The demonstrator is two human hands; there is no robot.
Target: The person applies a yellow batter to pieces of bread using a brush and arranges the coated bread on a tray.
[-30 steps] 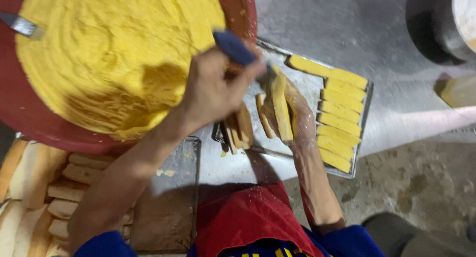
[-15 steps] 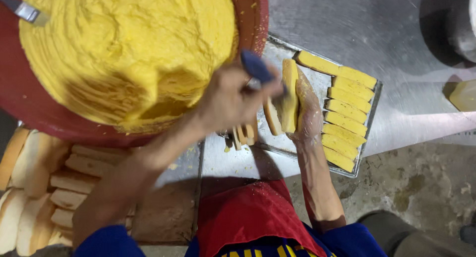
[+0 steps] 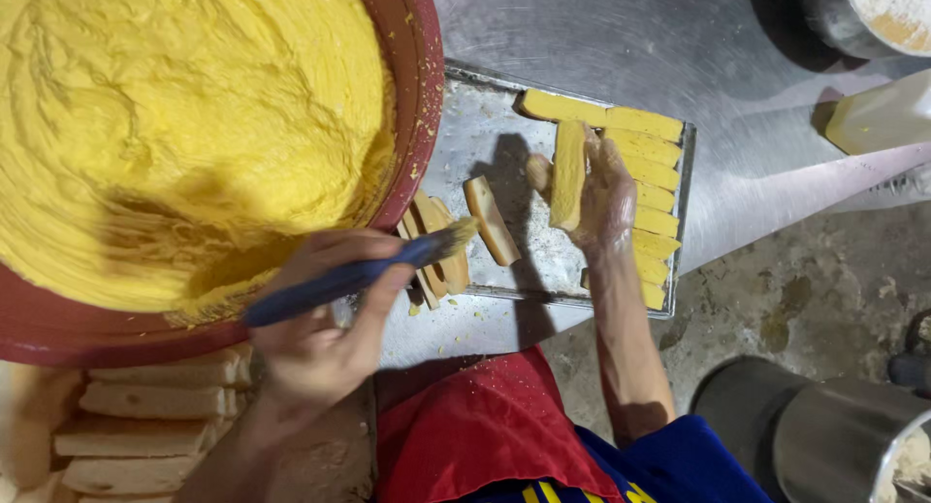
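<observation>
Yellow batter fills the red bowl (image 3: 419, 96), cut off at the frame's edge. Left hand (image 3: 320, 338) grips a blue-handled brush (image 3: 359, 275); right hand (image 3: 601, 188) clasps a coated bread stick (image 3: 567, 173) above the metal tray (image 3: 485, 125).

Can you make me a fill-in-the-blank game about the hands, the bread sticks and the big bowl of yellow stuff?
1. The left hand holds a brush with a ____ handle.
2. The right hand holds a coated bread stick over the metal ____.
3. The big red bowl is full of ____ batter.
4. The plain bread sticks are stacked below the ____.

Missing words: blue; tray; yellow; bowl
</observation>
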